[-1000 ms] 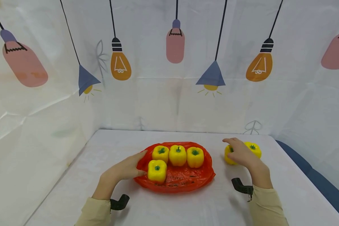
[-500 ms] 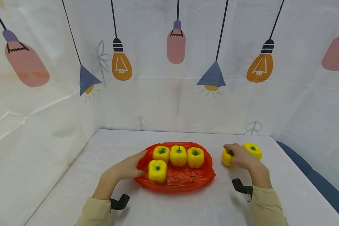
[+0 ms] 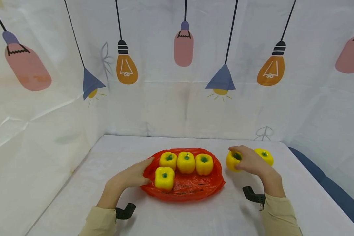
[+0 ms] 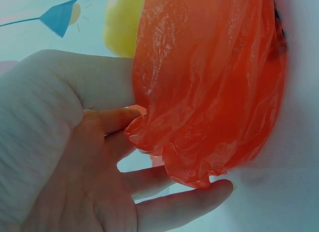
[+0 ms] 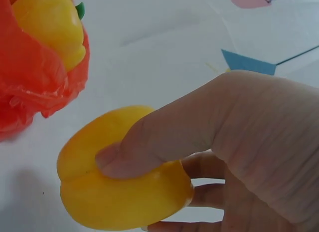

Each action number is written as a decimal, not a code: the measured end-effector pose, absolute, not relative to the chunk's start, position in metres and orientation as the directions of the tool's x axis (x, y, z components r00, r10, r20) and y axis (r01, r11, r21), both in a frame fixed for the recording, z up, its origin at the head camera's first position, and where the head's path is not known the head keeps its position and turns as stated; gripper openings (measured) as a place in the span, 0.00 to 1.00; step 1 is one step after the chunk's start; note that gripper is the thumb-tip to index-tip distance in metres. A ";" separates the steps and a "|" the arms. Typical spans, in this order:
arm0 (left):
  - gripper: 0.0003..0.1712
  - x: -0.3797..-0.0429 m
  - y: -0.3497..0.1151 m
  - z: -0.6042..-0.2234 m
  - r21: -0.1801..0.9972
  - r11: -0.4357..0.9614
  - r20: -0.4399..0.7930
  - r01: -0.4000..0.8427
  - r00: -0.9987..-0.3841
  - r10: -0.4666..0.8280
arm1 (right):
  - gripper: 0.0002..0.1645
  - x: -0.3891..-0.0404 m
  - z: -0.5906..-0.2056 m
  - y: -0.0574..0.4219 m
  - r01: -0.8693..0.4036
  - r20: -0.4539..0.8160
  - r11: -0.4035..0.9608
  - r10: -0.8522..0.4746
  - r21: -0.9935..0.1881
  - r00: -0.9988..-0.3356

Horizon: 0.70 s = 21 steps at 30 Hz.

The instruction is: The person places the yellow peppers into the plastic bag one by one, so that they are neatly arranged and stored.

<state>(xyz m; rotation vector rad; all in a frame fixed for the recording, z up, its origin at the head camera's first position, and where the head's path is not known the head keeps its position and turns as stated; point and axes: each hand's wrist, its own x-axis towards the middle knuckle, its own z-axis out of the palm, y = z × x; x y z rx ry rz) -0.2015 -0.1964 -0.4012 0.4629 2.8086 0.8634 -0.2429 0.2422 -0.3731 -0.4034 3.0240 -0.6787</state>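
Observation:
My right hand (image 3: pixel 252 160) grips a yellow bell pepper (image 3: pixel 232 161) on the table's right side, its green stem upward. In the right wrist view the thumb presses along the bell pepper's side, the fingers partly hidden behind it. A red plastic bag (image 3: pixel 196 192) lies spread in the middle, bearing several yellow bell peppers (image 3: pixel 204 164): a row at the back and one at front left. My left hand (image 3: pixel 131 173) holds the bag's left edge. In the left wrist view its thumb goes behind the red film, and the fingers lie along the crumpled rim.
Another yellow bell pepper (image 3: pixel 265 156) stands just behind the right hand. The white table (image 3: pixel 177 219) ends at a hanging sheet (image 3: pixel 165 108) printed with lamps. Beyond the table's right edge is something dark blue (image 3: pixel 321 177).
My right hand closed round the nearer loose bell pepper and has shifted it left, towards the bag. The left hand and the bag have barely moved.

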 end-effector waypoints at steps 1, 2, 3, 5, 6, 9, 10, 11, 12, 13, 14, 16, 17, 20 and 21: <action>0.46 -0.201 -0.196 -0.401 0.572 0.784 -0.069 0.242 -0.938 0.340 | 0.42 -0.242 -0.372 0.241 -0.253 0.050 0.871 -0.257 -0.422 -0.965; 0.46 -0.201 -0.196 -0.401 0.574 0.783 -0.069 0.242 -0.938 0.340 | 0.42 -0.241 -0.371 0.240 -0.261 0.059 0.867 -0.261 -0.425 -0.964; 0.46 -0.201 -0.196 -0.401 0.575 0.782 -0.069 0.241 -0.938 0.340 | 0.42 -0.240 -0.370 0.238 -0.266 0.068 0.864 -0.263 -0.428 -0.962; 0.46 -0.200 -0.196 -0.401 0.577 0.781 -0.069 0.239 -0.939 0.337 | 0.42 -0.237 -0.367 0.235 -0.280 0.088 0.855 -0.269 -0.437 -0.959; 0.46 -0.200 -0.195 -0.401 0.577 0.782 -0.069 0.236 -0.940 0.335 | 0.42 -0.235 -0.365 0.233 -0.288 0.097 0.849 -0.274 -0.442 -0.957; 0.46 -0.200 -0.195 -0.402 0.576 0.784 -0.068 0.233 -0.942 0.330 | 0.41 -0.228 -0.357 0.226 -0.316 0.121 0.830 -0.294 -0.460 -0.948; 0.46 -0.200 -0.195 -0.402 0.575 0.784 -0.067 0.232 -0.942 0.328 | 0.41 -0.225 -0.355 0.223 -0.327 0.127 0.823 -0.304 -0.465 -0.944; 0.46 -0.200 -0.195 -0.402 0.574 0.785 -0.067 0.231 -0.943 0.327 | 0.40 -0.223 -0.352 0.221 -0.337 0.129 0.814 -0.315 -0.473 -0.940; 0.46 -0.200 -0.196 -0.402 0.574 0.786 -0.068 0.230 -0.943 0.326 | 0.40 -0.220 -0.350 0.218 -0.347 0.130 0.806 -0.326 -0.480 -0.936; 0.46 -0.200 -0.196 -0.402 0.573 0.786 -0.068 0.230 -0.943 0.326 | 0.40 -0.218 -0.347 0.215 -0.356 0.130 0.798 -0.336 -0.486 -0.933; 0.46 -0.200 -0.196 -0.402 0.573 0.787 -0.067 0.231 -0.943 0.326 | 0.40 -0.215 -0.345 0.212 -0.363 0.129 0.792 -0.347 -0.491 -0.929; 0.46 -0.200 -0.195 -0.402 0.572 0.787 -0.069 0.230 -0.943 0.326 | 0.40 -0.212 -0.343 0.205 -0.385 0.128 0.777 -0.373 -0.499 -0.919; 0.46 -0.200 -0.195 -0.402 0.572 0.787 -0.070 0.231 -0.942 0.327 | 0.40 -0.210 -0.341 0.202 -0.393 0.125 0.770 -0.385 -0.502 -0.914; 0.46 -0.199 -0.195 -0.401 0.572 0.787 -0.070 0.231 -0.942 0.328 | 0.40 -0.205 -0.339 0.192 -0.422 0.120 0.756 -0.422 -0.501 -0.899; 0.45 -0.199 -0.195 -0.401 0.573 0.787 -0.071 0.230 -0.942 0.327 | 0.40 -0.204 -0.338 0.189 -0.432 0.117 0.749 -0.436 -0.503 -0.892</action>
